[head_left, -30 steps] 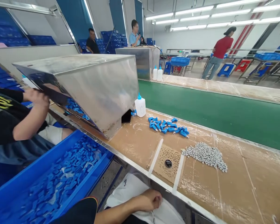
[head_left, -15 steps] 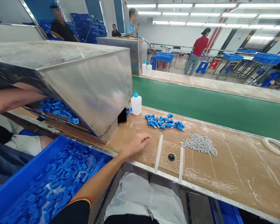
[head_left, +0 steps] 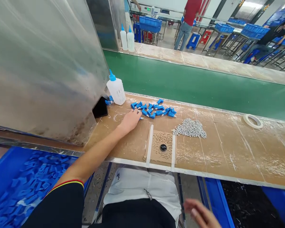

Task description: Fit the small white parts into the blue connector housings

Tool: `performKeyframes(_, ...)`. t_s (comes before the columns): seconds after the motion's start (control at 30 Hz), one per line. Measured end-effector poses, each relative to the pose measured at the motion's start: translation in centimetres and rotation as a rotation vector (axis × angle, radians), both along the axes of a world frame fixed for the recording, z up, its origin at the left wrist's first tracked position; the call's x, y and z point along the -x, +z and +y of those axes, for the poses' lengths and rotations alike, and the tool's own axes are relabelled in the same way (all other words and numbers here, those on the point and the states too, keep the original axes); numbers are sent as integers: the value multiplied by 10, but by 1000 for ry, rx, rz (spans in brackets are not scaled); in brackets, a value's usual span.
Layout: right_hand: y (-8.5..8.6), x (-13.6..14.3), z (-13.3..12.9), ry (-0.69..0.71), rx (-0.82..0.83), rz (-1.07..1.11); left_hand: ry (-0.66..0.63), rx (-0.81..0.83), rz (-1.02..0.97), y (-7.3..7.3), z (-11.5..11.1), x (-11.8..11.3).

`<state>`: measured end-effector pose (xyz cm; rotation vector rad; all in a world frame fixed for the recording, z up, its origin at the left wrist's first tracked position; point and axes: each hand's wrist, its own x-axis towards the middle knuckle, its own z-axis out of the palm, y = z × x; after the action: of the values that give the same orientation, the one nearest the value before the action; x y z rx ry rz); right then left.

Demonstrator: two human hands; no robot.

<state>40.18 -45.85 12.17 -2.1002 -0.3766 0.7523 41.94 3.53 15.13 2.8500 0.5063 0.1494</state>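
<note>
A person's left hand (head_left: 129,122) touches down among blue pieces (head_left: 159,112), beyond and left of the black dish (head_left: 163,147); whether it grips one cannot be told. The blurred right hand (head_left: 203,214), loosely open and apparently empty, hangs nearer than the dish, off the tabletop (head_left: 128,145). Gray pellets (head_left: 190,128) sit beyond and right of the dish, the heaps probably separated for easy picking.

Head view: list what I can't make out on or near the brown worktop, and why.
All in the head view:
Left hand: how its grip meets the small blue plastic pieces, hidden by the hand itself.
Right hand: blurred, cut off by the bottom edge.
Nearest white plastic bottle: lettering too small.
Flat black object: partly hidden by the grey metal box.
</note>
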Motion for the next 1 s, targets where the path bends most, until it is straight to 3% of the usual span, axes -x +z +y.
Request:
performKeyframes(0.07,6,-43,39,6,-53,-108,26,29,17,1,-11,13)
performKeyframes(0.13,15,-89,87,16,-99,-277,58,158,-73,0,-31,27)
performKeyframes(0.23,22,-137,154,89,-83,-427,130,515,-378,-7,-71,50)
performKeyframes(0.33,17,-154,190,86,50,-527,166,927,-557,-20,-108,71)
performKeyframes(0.43,9,-156,200,82,176,-640,198,1091,-620,-32,-125,86)
performKeyframes(0.6,2,-161,200,215,247,-796,222,1244,-619,-37,-122,89)
performKeyframes(0.8,12,-171,200,352,314,-859,155,1108,-599,-36,-121,89)
performKeyframes(1.0,35,-188,202,374,363,-650,166,1132,-617,-37,-122,90)
